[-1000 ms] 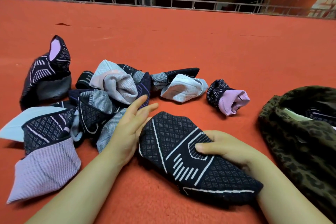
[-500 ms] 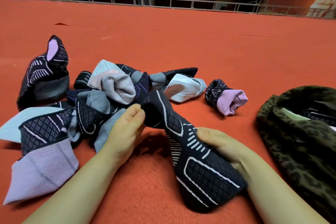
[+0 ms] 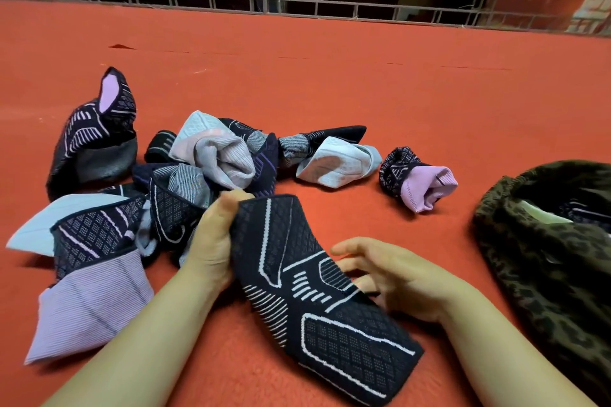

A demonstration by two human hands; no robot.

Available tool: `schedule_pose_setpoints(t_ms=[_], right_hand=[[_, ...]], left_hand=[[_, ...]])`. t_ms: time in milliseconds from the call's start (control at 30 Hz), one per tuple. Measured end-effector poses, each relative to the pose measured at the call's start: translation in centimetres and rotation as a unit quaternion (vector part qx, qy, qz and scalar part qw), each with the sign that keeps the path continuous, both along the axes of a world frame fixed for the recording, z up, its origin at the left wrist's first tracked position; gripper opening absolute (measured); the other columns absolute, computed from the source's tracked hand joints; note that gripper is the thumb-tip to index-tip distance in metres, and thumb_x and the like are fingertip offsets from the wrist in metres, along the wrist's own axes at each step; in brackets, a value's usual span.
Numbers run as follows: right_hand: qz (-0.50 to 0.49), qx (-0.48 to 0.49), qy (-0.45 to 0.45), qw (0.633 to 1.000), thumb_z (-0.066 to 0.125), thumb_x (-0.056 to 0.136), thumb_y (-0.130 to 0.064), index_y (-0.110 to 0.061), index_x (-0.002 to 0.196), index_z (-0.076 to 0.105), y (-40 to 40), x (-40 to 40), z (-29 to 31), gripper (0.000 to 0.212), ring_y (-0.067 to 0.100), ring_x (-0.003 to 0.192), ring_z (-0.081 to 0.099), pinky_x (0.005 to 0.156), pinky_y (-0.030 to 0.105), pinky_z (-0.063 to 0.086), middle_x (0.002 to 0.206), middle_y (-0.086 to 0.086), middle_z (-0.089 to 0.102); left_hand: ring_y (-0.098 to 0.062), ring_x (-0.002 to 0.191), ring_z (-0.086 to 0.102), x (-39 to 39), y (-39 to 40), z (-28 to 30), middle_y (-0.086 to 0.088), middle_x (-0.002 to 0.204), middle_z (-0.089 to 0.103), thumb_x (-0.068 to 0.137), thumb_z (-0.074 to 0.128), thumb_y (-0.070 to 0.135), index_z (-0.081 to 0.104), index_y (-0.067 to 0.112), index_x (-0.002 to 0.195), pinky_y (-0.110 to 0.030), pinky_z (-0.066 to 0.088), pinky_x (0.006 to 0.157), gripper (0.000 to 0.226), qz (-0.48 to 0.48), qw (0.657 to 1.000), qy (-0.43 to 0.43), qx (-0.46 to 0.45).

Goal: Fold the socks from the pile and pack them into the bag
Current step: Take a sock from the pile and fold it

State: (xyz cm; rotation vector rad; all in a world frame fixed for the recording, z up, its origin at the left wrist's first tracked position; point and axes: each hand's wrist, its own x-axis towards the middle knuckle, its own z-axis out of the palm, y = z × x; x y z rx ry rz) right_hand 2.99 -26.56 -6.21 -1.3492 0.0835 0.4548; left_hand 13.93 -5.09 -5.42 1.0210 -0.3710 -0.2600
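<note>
Head view: bag (image 3: 542, 261) cut off right; contents indistinct.

left hand (image 3: 211, 241): pinching (thumb up) | right hand (image 3: 393, 277): fingers seemingly loosely spread

Black sock (image 3: 307, 277), white line pattern; leopard-print olive bag (image 3: 542, 274); red-orange carpet (image 3: 330, 82).
</note>
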Motion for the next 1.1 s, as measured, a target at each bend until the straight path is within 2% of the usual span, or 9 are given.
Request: schedule_pose_setpoints(t_ms=[133, 267, 367, 500, 633, 733, 900, 1000, 1100], right_hand=[[-0.02, -0.167, -0.026, 0.985, 0.075, 0.05, -0.043, -0.017, 0.102, 0.062, 1.6, 0.0, 0.3, 0.06, 0.004, 0.061, 0.049, 0.05, 0.016, 0.036, 0.083, -0.002, 0.062], [-0.061, -0.114, 0.013, 0.991, 0.073, 0.071, -0.014, -0.011, 0.082, 0.071, 2.0, 0.3, 0.2, 0.012, 0.017, 0.062, 0.063, 0.064, 0.027, 0.052, 0.079, 0.011, 0.07], [-0.147, -0.056, -0.038, 0.987, 0.068, 0.075, -0.012, -0.014, 0.075, 0.069, 1.6, 0.6, -0.1, 0.003, 0.018, 0.061, 0.063, 0.061, 0.027, 0.053, 0.077, 0.011, 0.069], [-0.217, 0.145, -0.108, 0.959, 0.065, 0.065, -0.007, -0.008, 0.102, 0.065, 1.8, 0.9, 0.3, 0.037, 0.025, 0.079, 0.066, 0.073, 0.033, 0.056, 0.096, 0.016, 0.068], [-0.239, 0.232, -0.129, 0.934, 0.072, 0.051, -0.027, -0.011, 0.093, 0.072, 1.8, 0.9, 0.5, 0.044, 0.025, 0.076, 0.069, 0.067, 0.035, 0.059, 0.088, 0.013, 0.071], [-0.255, 0.222, -0.168, 0.926, 0.077, 0.042, -0.028, -0.01, 0.085, 0.073, 1.7, 0.9, 0.6, 0.047, 0.025, 0.074, 0.068, 0.069, 0.034, 0.058, 0.083, 0.013, 0.07], [-0.392, -0.054, -0.188, 0.899, 0.062, 0.074, -0.012, -0.016, 0.101, 0.057, 1.1, 1.3, 0.4, 0.028, 0.011, 0.065, 0.065, 0.064, 0.029, 0.051, 0.07, 0.0, 0.069], [-0.322, -0.056, -0.169, 0.93, 0.066, 0.069, -0.02, -0.022, 0.118, 0.056, 1.1, 0.9, 0.7, 0.05, 0.016, 0.074, 0.066, 0.069, 0.03, 0.052, 0.081, 0.005, 0.071], [-0.251, -0.113, -0.159, 0.948, 0.072, 0.074, -0.013, -0.017, 0.114, 0.063, 1.3, 1.0, 2.0, 0.041, 0.011, 0.082, 0.067, 0.072, 0.027, 0.052, 0.093, 0.001, 0.073]], left_hand=[[0.002, 0.042, 0.037, 0.2, -0.8, -0.2, 0.014, 0.043, 0.045, 0.074, 0.07, 0.046, 0.048, 0.02, 0.055, -0.017, 0.032, 0.045, 0.039, 0.136, 0.973, -0.069, 0.171], [0.003, 0.047, 0.042, 0.0, -1.3, -0.2, 0.014, 0.05, 0.051, 0.092, 0.053, 0.026, 0.048, 0.015, 0.066, -0.014, 0.037, 0.048, 0.029, 0.181, 0.959, -0.067, 0.208], [-0.005, 0.087, 0.056, 0.3, -1.4, -0.2, 0.005, 0.091, 0.062, 0.089, 0.058, 0.035, 0.059, 0.018, 0.095, -0.024, 0.045, 0.084, 0.018, 0.126, 0.986, 0.013, 0.106], [-0.024, 0.138, 0.03, -0.9, -1.9, -0.5, 0.005, 0.152, 0.026, 0.079, 0.055, 0.054, 0.024, 0.028, 0.147, -0.048, 0.03, 0.106, 0.079, -0.026, 0.985, 0.166, 0.024], [-0.016, 0.119, 0.056, -2.4, -3.2, -0.2, 0.006, 0.136, 0.05, 0.071, 0.072, 0.045, 0.032, 0.021, 0.144, -0.035, 0.037, 0.106, 0.086, -0.163, 0.959, 0.199, 0.116], [-0.01, 0.066, 0.066, -2.6, -3.1, -0.5, 0.005, 0.082, 0.068, 0.089, 0.06, 0.023, 0.056, 0.011, 0.112, -0.025, 0.056, 0.078, 0.026, -0.155, 0.969, 0.071, 0.18], [-0.016, 0.082, 0.069, -2.7, -2.2, -1.1, -0.004, 0.096, 0.073, 0.077, 0.061, -0.001, 0.025, 0.031, 0.143, -0.027, 0.057, 0.07, 0.082, -0.091, 0.987, 0.029, 0.128], [-0.015, 0.09, 0.068, -1.7, -2.3, -0.7, -0.003, 0.099, 0.073, 0.071, 0.068, -0.005, 0.026, 0.037, 0.139, -0.024, 0.054, 0.075, 0.091, -0.093, 0.988, -0.022, 0.117], [-0.016, 0.092, 0.067, -0.8, -2.6, 0.8, -0.003, 0.099, 0.071, 0.067, 0.065, 0.004, 0.03, 0.035, 0.139, -0.025, 0.053, 0.079, 0.086, -0.078, 0.987, -0.065, 0.128]])
